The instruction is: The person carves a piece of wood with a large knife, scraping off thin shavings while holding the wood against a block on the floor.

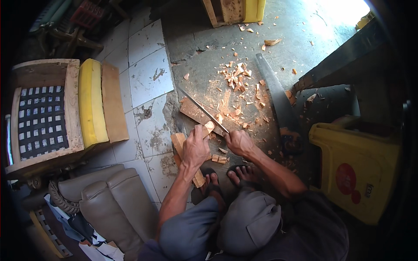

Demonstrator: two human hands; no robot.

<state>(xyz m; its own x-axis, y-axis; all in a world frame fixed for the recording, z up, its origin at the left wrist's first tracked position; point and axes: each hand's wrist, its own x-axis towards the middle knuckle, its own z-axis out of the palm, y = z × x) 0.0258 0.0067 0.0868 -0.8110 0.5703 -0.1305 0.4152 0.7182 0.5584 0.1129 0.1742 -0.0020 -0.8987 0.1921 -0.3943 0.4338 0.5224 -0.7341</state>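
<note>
My left hand [196, 145] is closed round a short piece of wood [209, 126], its pale cut end showing past my fingers. In my right hand [239, 142] is a machete [198, 105]; its handle is hidden in my grip and its long narrow blade slants to the far left, just beyond the wood. Below the blade a brown board [193, 112] lies on the floor. A longer strip of wood [199, 179] lies partly under my left hand and forearm. Several small wood blocks [219, 158] sit near my feet.
Wood chips [237, 76] litter the concrete floor ahead. A handsaw [274, 82] lies to the right, before a yellow plastic stool [361, 169]. On the left stand a wooden seat frame [72, 108] with black webbing and yellow foam, and grey-brown cushions [115, 204]. White tiles [150, 74] are cracked.
</note>
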